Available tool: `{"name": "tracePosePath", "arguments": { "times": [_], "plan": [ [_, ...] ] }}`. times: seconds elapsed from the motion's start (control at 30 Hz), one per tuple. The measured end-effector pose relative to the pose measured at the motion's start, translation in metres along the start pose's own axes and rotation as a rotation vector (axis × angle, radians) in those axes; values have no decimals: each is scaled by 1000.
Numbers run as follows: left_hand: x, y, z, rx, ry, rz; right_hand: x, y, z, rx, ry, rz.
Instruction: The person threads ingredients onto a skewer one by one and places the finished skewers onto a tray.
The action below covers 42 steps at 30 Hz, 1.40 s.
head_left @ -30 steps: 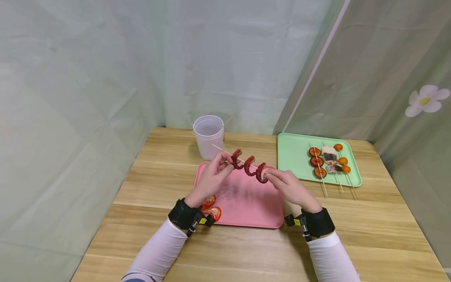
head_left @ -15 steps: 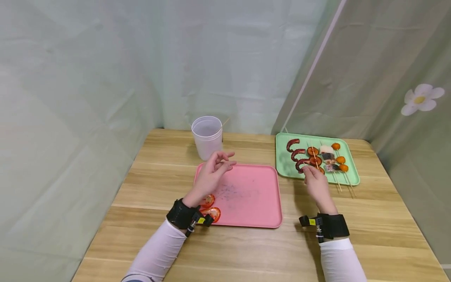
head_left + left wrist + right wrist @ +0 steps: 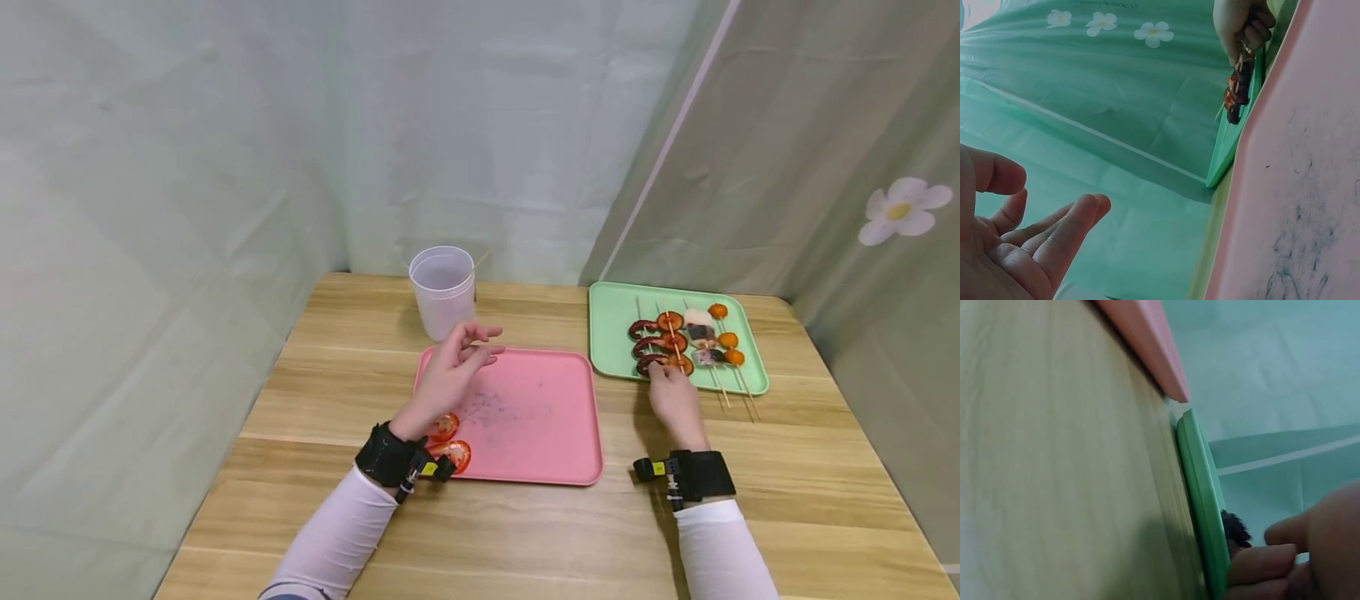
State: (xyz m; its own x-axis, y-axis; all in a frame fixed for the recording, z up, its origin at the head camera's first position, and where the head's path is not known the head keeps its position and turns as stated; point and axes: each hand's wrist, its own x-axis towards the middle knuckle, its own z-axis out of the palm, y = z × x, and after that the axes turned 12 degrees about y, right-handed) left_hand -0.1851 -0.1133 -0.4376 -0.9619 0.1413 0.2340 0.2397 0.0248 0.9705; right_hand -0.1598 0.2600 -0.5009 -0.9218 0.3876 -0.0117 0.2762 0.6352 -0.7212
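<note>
In the head view my right hand (image 3: 675, 404) is at the front edge of the green tray (image 3: 611, 333), pinching the lower end of an octopus tentacle skewer (image 3: 647, 346). Three dark red curls of tentacle lie over the tray, right against a skewer of mushroom slices (image 3: 672, 321). The left wrist view shows the right hand's curled fingers (image 3: 1257, 31) at the stick. My left hand (image 3: 446, 375) holds nothing and hovers over the far left part of the pink tray (image 3: 540, 467), fingers loosely extended. Two red-rimmed slices (image 3: 453, 454) lie on that tray, partly hidden by the left wrist.
A fish-piece skewer (image 3: 701, 333) and a skewer of orange balls (image 3: 727, 340) lie farther right on the green tray, sticks jutting over its front edge. Behind the pink tray stands a translucent white bucket (image 3: 444, 304) with a thin stick (image 3: 482, 260) leaning out.
The left hand let go of the octopus skewer. My right hand carried it from above the pink tray to the green one, then shifted it right against the mushroom skewer.
</note>
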Motion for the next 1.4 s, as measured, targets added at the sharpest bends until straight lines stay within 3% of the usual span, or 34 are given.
{"name": "tracePosePath", "arguments": {
  "times": [0.27,0.47,0.57,0.67,0.83,0.9,1.0,1.17,1.3,1.4],
  "plan": [
    [2,-1,-12,29,26,23,-2,-12,-11,-244,-43,-92],
    [6,2,-32,83,91,21,-10,-31,-31,-385,-6,-127],
    [14,7,-43,138,162,48,-10,-49,-34,-344,1,-181],
    [31,15,-52,216,240,113,-3,-73,-24,-250,-53,-241],
    [74,21,-66,368,368,196,13,-120,18,27,-193,-260],
    [91,22,-69,420,383,210,17,-141,39,129,-239,-239],
    [112,25,-70,468,325,206,19,-172,69,245,-284,-212],
    [140,33,-59,485,81,168,12,-218,108,366,-326,-191],
    [155,39,-47,514,-110,154,6,-235,126,384,-337,-220],
    [161,41,-39,567,-216,174,3,-240,133,401,-334,-253]
  ]
}}
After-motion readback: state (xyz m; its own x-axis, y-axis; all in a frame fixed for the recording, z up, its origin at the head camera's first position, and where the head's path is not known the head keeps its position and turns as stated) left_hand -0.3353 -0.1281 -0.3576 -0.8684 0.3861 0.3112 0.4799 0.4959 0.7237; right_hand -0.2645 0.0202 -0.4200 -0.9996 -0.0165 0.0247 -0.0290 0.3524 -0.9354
